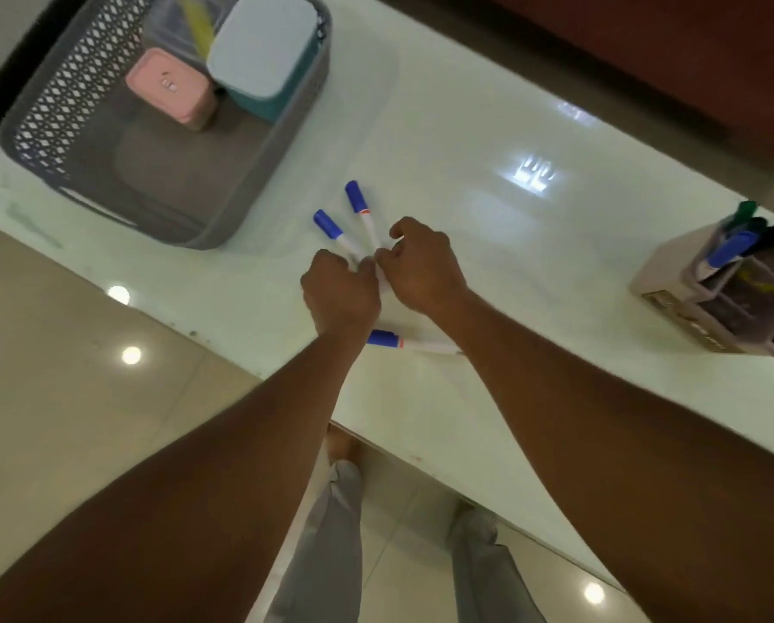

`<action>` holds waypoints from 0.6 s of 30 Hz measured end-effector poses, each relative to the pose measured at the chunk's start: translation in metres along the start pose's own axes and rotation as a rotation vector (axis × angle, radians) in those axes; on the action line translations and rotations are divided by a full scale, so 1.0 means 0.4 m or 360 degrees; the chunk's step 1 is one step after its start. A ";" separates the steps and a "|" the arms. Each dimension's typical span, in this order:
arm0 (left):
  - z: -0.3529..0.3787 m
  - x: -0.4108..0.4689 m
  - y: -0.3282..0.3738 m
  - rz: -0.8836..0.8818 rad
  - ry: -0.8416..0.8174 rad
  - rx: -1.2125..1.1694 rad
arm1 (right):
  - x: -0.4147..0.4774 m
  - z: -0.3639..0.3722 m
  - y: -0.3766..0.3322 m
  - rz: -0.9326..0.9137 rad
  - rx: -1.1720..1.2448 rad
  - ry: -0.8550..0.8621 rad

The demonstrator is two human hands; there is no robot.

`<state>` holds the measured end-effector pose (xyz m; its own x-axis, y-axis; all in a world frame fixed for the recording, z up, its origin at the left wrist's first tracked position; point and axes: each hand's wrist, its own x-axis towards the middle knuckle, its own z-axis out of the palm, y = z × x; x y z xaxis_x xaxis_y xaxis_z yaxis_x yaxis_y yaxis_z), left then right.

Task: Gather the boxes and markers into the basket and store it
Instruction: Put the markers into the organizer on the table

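Both hands are meeting over the markers: left hand (340,292) and right hand (423,267) are closing fingers on two (336,233) (361,213), apparently bunching them. A third (409,343) is lying at 6 o'clock; the basket (52,105), boxes inside, is waiting at 10 o'clock.

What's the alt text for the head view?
Both hands, left and right, close on two blue-capped markers on a white table; a third marker lies nearer the table's edge. A grey basket at upper left holds a pink box and a white-lidded box.
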<state>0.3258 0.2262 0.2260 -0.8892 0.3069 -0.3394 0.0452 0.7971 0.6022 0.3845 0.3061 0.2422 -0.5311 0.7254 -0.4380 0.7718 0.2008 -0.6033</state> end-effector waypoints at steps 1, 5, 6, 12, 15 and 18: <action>-0.004 0.021 0.001 -0.0003 -0.0044 0.0041 | 0.012 0.012 -0.012 0.0005 -0.0090 0.0008; -0.018 0.076 0.015 -0.0120 -0.0261 0.0010 | 0.027 0.033 -0.033 0.0028 -0.0272 0.0022; -0.020 0.078 0.015 -0.0132 -0.0327 -0.0019 | 0.025 0.032 -0.036 0.0044 -0.0299 -0.0011; -0.064 0.027 0.027 -0.0169 -0.0677 -0.0424 | -0.023 -0.011 -0.028 0.0183 0.0316 -0.0202; -0.067 -0.029 0.069 0.0011 -0.0827 -0.0552 | -0.083 -0.083 0.015 0.0227 0.0822 -0.0144; -0.040 -0.104 0.140 0.0279 -0.0993 -0.0579 | -0.155 -0.181 0.099 0.0222 0.1103 0.0048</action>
<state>0.3582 0.2497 0.2853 -0.4542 0.7386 -0.4981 -0.0873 0.5195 0.8500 0.4731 0.3167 0.2937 -0.4256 0.7339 -0.5293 0.4264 -0.3533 -0.8327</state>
